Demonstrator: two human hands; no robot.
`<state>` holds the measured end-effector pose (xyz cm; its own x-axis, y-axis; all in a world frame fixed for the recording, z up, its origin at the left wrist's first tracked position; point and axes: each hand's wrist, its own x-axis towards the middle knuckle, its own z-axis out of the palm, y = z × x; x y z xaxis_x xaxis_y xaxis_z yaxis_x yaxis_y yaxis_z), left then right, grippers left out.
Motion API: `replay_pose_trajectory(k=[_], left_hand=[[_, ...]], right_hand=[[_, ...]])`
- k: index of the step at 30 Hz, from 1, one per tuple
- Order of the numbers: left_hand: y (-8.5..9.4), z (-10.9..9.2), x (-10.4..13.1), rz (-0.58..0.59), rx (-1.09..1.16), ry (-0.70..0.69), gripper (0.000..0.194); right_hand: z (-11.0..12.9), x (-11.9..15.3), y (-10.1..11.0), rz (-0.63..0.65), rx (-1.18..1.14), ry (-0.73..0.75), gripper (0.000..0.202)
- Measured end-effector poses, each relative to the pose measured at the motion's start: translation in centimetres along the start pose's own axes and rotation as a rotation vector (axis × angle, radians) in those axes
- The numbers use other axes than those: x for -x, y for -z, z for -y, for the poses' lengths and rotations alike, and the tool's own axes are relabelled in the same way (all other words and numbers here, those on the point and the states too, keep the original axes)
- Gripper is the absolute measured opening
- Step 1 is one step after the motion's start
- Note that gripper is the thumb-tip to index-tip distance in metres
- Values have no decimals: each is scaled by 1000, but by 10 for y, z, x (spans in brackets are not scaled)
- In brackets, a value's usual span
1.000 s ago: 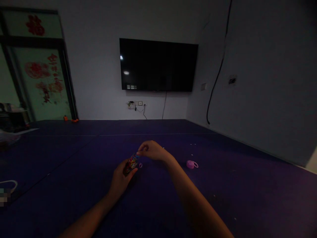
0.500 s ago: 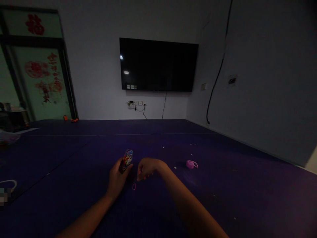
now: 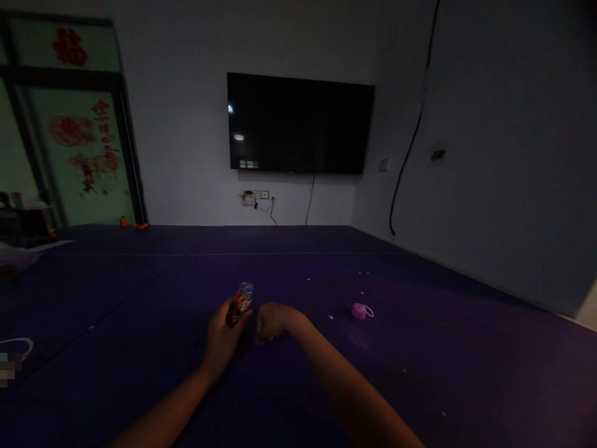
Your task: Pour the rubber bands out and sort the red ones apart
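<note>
My left hand (image 3: 224,333) is wrapped round a small clear jar (image 3: 243,298) filled with multicoloured bands, its upper end showing above the fingers. Just right of it, my right hand (image 3: 271,322) is closed with its fingers bent downward; what they hold, if anything, is hidden. A pink lid with a loop (image 3: 359,311) lies on the dark purple floor (image 3: 298,398), to the right of both hands.
Small white scraps (image 3: 331,318) are scattered on the floor at the right. A white loop (image 3: 28,348) lies at the left edge. Against the far wall are a television (image 3: 301,124) and orange objects (image 3: 141,226) by the door.
The small pink ring that hung or lay below my right hand no longer shows. My right hand has shifted slightly left, nearer the jar. My left hand still holds the jar.
</note>
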<state>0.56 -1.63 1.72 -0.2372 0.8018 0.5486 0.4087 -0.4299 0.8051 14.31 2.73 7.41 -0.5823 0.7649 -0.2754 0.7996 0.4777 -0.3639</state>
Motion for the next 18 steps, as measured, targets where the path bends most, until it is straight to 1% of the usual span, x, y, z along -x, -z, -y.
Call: replay_pose_trajectory(k=[1, 2, 3, 4, 5, 6, 8, 10, 12, 14, 16, 18], left_hand=[[0, 1, 0, 2, -15, -19, 45], [-1, 3, 0, 9, -27, -35, 44], [-2, 4, 0, 19, -36, -50, 43], [-2, 6, -1, 32, -44, -62, 43], [-3, 7, -1, 42, -52, -74, 42], [-3, 8, 0, 52, -62, -88, 41], [-4, 11, 0, 63, -80, -118, 41], [-4, 13, 0, 68, -96, -147, 40], [-4, 15, 0, 63, -110, -169, 39], [-4, 17, 0, 62, -126, -180, 38], [-4, 18, -1, 62, -135, -184, 38], [-4, 18, -1, 64, -131, -188, 38]], right_hand=[[-6, 3, 8, -172, -55, -57, 16], [-12, 5, 17, -375, -133, -77, 10], [-17, 8, 25, -449, -159, -76, 6], [-21, 10, 33, -507, -193, -67, 8], [-24, 12, 39, -578, -317, -34, 10], [-25, 13, 44, -593, -430, 12, 11], [-25, 12, 46, -580, -609, 108, 11], [-22, 9, 42, -529, -684, 165, 9], [-19, 5, 37, -496, -669, 160, 7], [-16, 4, 34, -491, -599, 123, 5], [-15, 5, 35, -498, -542, 112, 4], [-15, 8, 38, -487, -527, 145, 5]])
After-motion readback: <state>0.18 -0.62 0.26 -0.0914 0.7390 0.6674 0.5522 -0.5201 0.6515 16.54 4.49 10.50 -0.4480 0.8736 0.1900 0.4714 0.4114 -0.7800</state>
